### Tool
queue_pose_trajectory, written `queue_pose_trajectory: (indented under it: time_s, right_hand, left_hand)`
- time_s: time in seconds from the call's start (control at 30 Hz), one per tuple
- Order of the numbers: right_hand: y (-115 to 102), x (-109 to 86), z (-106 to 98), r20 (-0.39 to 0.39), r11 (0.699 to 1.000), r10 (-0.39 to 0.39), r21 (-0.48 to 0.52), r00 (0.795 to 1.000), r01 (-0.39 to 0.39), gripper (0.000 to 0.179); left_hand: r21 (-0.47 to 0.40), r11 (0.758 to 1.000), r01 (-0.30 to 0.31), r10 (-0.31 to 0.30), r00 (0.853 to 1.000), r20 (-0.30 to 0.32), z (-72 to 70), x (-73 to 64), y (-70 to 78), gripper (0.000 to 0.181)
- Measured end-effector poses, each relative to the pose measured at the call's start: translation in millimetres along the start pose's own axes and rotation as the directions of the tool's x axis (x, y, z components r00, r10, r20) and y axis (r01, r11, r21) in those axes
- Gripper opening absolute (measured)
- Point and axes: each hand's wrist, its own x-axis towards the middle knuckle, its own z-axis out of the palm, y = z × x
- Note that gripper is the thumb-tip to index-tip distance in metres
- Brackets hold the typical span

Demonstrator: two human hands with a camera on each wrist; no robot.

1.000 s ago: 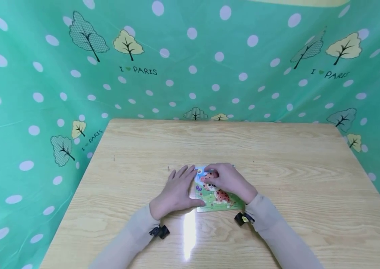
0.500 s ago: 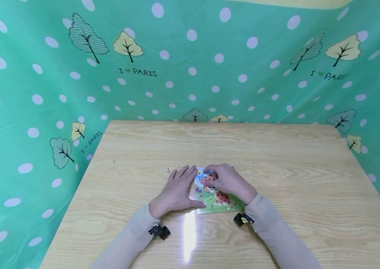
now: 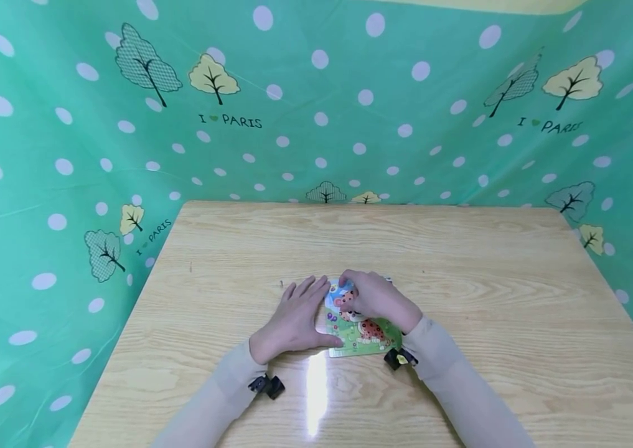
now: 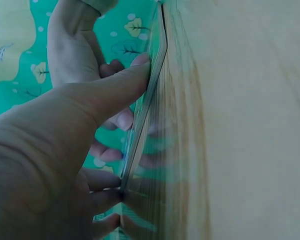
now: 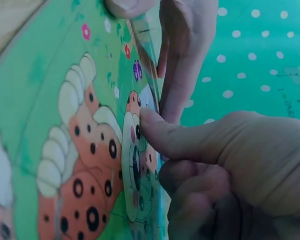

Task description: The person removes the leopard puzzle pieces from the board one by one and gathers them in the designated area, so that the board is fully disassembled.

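Note:
A jigsaw puzzle board (image 3: 350,347) with a spotted leopard on green grass lies flat on the table. My left hand (image 3: 294,320) rests along its left side, fingers spread at the edge and thumb (image 4: 132,80) over the front corner. Over the board's upper part, my right hand (image 3: 378,295) pinches the leopard-head puzzle piece (image 5: 131,170). Its thumb (image 5: 157,125) touches the head near an ear, and the other fingers are curled. In the right wrist view the head looks slightly raised from the board. The right hand hides the board's upper right part.
The wooden table (image 3: 226,249) stretches around the board on all sides. Behind it hangs a green dotted cloth (image 3: 294,124). A bright light reflection lies on the tabletop in front of the board. A small dark mark (image 3: 281,283) shows left of the board.
My right wrist has shifted slightly left and the right hand has turned a little over the leopard's head. My left hand stays in place on the board.

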Motion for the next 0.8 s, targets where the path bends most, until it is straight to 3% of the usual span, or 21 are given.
queue_pose_trajectory:
  time_s: [0.2, 0.33, 0.63, 0.8]
  right_hand:
    - [7, 3.1, 1, 0.048, 0.987, 0.029, 0.160, 0.998, -0.036, 0.039]
    - [10, 3.0, 1, 0.046, 0.978, 0.035, 0.202, 0.998, -0.044, 0.041]
    - [17, -0.8, 5, -0.023, 0.971, 0.035, 0.239, 0.999, -0.029, 0.043]
    - [24, -5.1, 10, -0.101, 0.958, 0.022, 0.285, 0.995, 0.008, 0.049]
  left_hand:
    - [0.006, 1.000, 0.000, 0.000, 1.000, 0.021, -1.7, 1.0, -0.8, 0.124]
    - [0.014, 1.000, 0.002, -0.003, 0.999, 0.038, -3.2, 2.2, -1.0, 0.125]
    - [0.000, 1.000, 0.002, -0.002, 0.999, 0.035, -4.1, 3.8, -1.0, 0.124]
    - [-0.003, 1.000, 0.007, -0.007, 1.000, 0.028, -3.1, 1.9, -1.8, 0.125]
